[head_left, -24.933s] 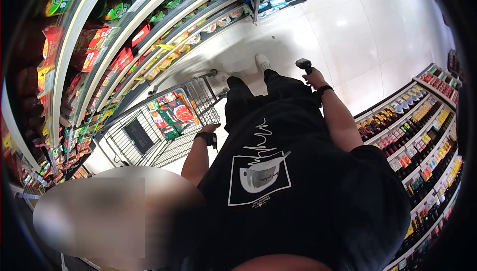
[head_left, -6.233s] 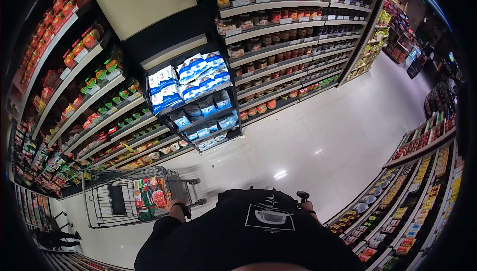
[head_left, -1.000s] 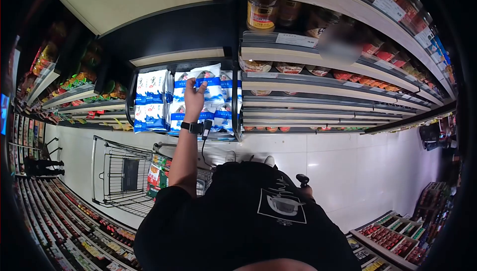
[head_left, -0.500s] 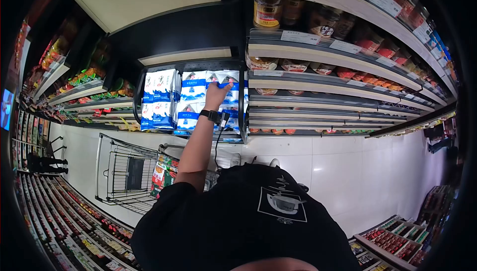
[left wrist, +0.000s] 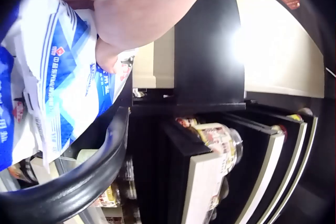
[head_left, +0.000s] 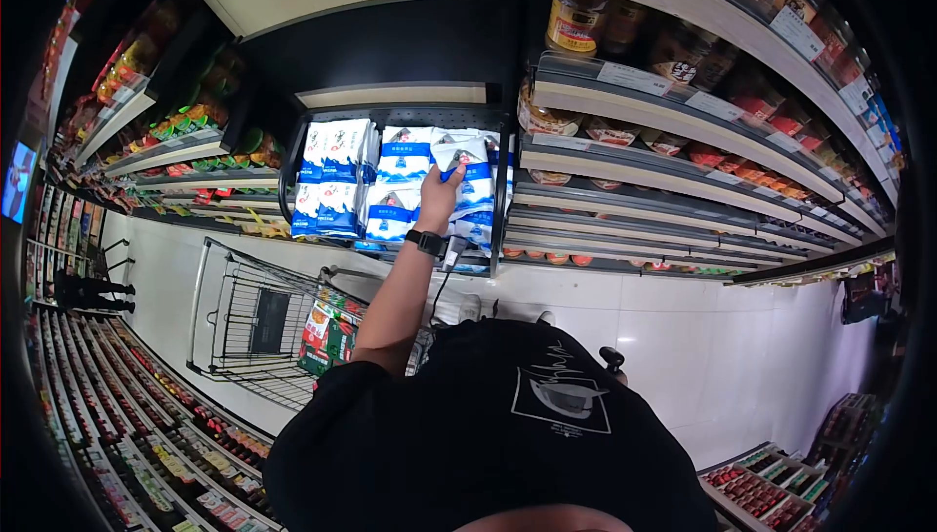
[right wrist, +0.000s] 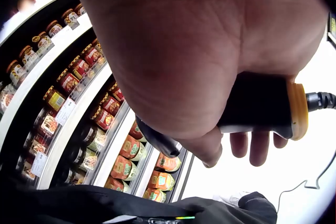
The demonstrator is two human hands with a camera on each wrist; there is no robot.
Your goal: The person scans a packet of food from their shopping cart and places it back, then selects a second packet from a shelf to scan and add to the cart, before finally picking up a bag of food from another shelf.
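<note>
My left hand (head_left: 439, 192) grips the top part of a blue-and-white bag (head_left: 463, 163) on the right side of a black display rack (head_left: 402, 116). The bag is raised a little over similar bags around it. In the left wrist view, my left hand (left wrist: 136, 8) is bent over the printed bag (left wrist: 68, 82), its thumb against the front. Low by my right side, my right hand (head_left: 622, 378) holds a black handheld device (head_left: 612, 357). The right wrist view shows my right hand (right wrist: 199, 50) wrapped around that device's dark handle (right wrist: 257, 103), which has a yellow end and a cable.
A wire shopping cart (head_left: 234, 337) with red and green packages (head_left: 327, 337) stands left of my body. Shelves of jars and tubs (head_left: 673, 132) run to the right of the rack. Tiled floor (head_left: 673, 337) stretches right. Another person's dark legs (head_left: 93, 293) show at far left.
My left hand has moved from the rack's middle bags to its right side and taken hold of one, which now sits higher. The right-hand device shows again beside my body.
</note>
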